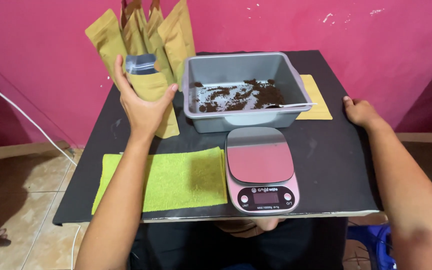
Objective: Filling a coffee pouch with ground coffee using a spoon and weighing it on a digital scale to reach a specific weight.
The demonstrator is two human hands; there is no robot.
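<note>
Left hand (143, 107) fingers grip an open pouch (151, 87); right hand (361, 112) lies open on the tabletop (336, 170); keep the pouch upright

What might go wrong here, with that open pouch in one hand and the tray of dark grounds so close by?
1. The left hand grips the open pouch right beside the leaning pouches; a nudge might topple them.
2. The spoon rests in the grey tray; knocking its handle could flick grounds onto the scale.
3. The scale overhangs the table edge and could be bumped off.
</note>
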